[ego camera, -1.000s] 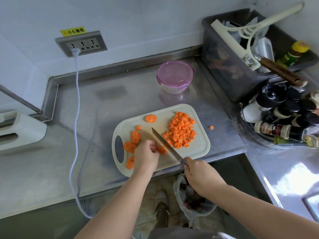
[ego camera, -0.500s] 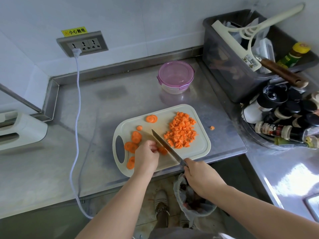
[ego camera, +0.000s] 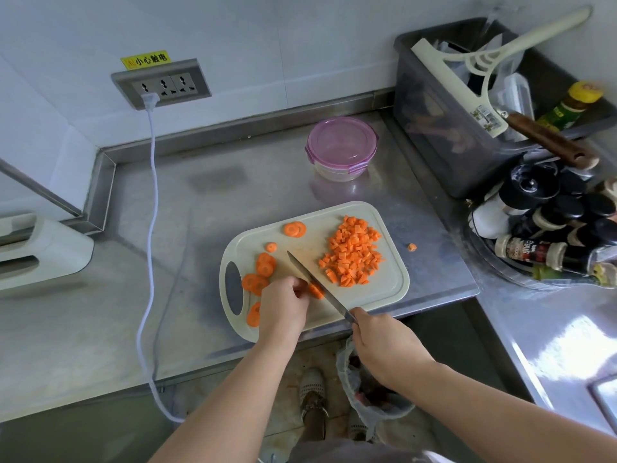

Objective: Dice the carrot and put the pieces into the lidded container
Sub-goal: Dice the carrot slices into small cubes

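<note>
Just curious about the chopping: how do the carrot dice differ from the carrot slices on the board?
The dice are small cubes; the slices are flat rounds. The dice sit heaped in one pile; the slices lie scattered, a few overlapping. The dice lie right of the knife, most slices left. Both are orange.

Head view — steeply down, near counter (ego camera: pixel 167 228)

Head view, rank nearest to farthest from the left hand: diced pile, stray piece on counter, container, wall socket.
1. diced pile, on the board, just right of the left hand
2. stray piece, on the counter past the board's right edge
3. container, back of the counter, lid on
4. socket, up on the wall, far left
</note>
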A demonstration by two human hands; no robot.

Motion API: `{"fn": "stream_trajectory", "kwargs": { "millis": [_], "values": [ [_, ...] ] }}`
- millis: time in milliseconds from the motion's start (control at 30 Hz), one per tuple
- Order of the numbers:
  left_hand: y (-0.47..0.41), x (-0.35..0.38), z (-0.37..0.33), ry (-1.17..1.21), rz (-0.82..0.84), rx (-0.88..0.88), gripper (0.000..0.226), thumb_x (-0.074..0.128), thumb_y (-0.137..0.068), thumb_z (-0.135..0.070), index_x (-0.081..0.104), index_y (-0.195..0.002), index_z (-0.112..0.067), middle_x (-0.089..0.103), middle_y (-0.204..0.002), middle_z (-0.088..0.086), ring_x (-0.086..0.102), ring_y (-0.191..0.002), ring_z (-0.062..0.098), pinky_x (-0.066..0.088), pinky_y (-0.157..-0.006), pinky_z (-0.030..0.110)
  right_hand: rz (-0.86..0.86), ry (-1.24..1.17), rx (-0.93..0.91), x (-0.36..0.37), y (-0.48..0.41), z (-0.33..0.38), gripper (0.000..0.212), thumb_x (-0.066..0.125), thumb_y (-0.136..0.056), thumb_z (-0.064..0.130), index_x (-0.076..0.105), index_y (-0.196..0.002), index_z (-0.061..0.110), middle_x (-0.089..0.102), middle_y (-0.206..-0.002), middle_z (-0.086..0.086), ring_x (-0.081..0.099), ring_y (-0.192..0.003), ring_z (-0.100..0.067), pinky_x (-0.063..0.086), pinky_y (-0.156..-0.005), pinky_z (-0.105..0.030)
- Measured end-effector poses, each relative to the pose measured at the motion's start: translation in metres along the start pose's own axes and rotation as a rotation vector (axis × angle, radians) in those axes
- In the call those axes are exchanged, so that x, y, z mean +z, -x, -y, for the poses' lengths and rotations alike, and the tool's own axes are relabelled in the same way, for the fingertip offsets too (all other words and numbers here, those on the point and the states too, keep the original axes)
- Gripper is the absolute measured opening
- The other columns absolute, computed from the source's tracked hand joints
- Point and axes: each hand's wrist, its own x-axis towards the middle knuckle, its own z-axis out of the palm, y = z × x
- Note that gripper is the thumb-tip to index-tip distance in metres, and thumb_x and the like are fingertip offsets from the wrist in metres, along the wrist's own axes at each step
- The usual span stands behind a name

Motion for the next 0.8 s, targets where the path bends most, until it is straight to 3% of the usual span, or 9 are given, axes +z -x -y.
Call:
{"fn": "stream_trajectory", "kwargs": {
  "millis": [67, 167, 333, 467, 600, 800],
  "values": [
    [-0.001, 0.000, 0.000, -0.039, 0.000, 0.021, 0.016, 0.060, -0.089, -0.015, 0.071, -0.101, -0.013, 0.072, -0.101, 0.002, 0.064, -0.096, 0.018, 0.038, -0.073, 0.018, 0.011, 0.046, -0.001, 0.002, -0.002, 0.000, 0.031, 0.031, -0.101, 0.022, 0.042, -0.129, 0.017, 0.060, -0.086, -0.004, 0.057, -0.070, -0.022, 0.049, -0.058, -0.037],
    [-0.002, 0.001, 0.002, -0.083, -0.007, 0.039, 0.017, 0.059, -0.089, -0.014, 0.071, -0.102, -0.013, 0.072, -0.102, 0.002, 0.064, -0.096, 0.018, 0.039, -0.073, 0.018, 0.038, 0.114, -0.004, 0.004, -0.001, 0.004, 0.034, 0.031, -0.101, 0.018, 0.037, -0.134, 0.013, 0.046, -0.077, 0.000, 0.039, -0.055, -0.014, 0.029, -0.044, -0.027],
    [-0.004, 0.004, 0.006, -0.116, -0.017, 0.043, 0.021, 0.061, -0.089, -0.014, 0.067, -0.108, -0.013, 0.070, -0.104, 0.001, 0.064, -0.097, 0.017, 0.042, -0.075, 0.018, 0.059, 0.083, 0.061, 0.000, -0.002, 0.012, 0.027, 0.030, -0.100, 0.016, 0.045, -0.122, 0.014, 0.055, -0.095, -0.009, 0.046, -0.076, -0.022, 0.040, -0.068, -0.034],
    [-0.005, 0.011, 0.006, -0.084, 0.033, 0.050, 0.024, 0.067, -0.083, -0.019, 0.060, -0.106, -0.016, 0.068, -0.102, -0.001, 0.064, -0.096, 0.018, 0.049, -0.077, 0.025, 0.055, 0.053, 0.064, 0.001, -0.004, 0.009, 0.024, 0.030, -0.100, 0.017, 0.046, -0.118, 0.013, 0.061, -0.101, -0.010, 0.049, -0.077, -0.024, 0.042, -0.068, -0.036],
    [-0.004, 0.018, 0.003, -0.143, 0.005, 0.092, 0.029, 0.067, -0.084, -0.024, 0.056, -0.109, -0.016, 0.065, -0.106, 0.000, 0.063, -0.098, 0.020, 0.051, -0.077, 0.029, 0.062, -0.016, 0.049, 0.002, -0.007, -0.001, 0.024, 0.033, -0.100, 0.022, 0.049, -0.116, 0.014, 0.064, -0.093, -0.008, 0.062, -0.081, -0.026, 0.054, -0.070, -0.041],
    [-0.011, 0.023, -0.004, -0.145, -0.008, 0.119, 0.025, 0.065, -0.084, -0.019, 0.057, -0.107, -0.013, 0.063, -0.106, 0.003, 0.061, -0.098, 0.021, 0.048, -0.077, 0.029, 0.012, 0.001, 0.068, -0.005, -0.007, -0.009, 0.025, 0.032, -0.100, 0.020, 0.048, -0.119, 0.015, 0.065, -0.100, -0.009, 0.063, -0.088, -0.029, 0.053, -0.074, -0.041]
  ]
}}
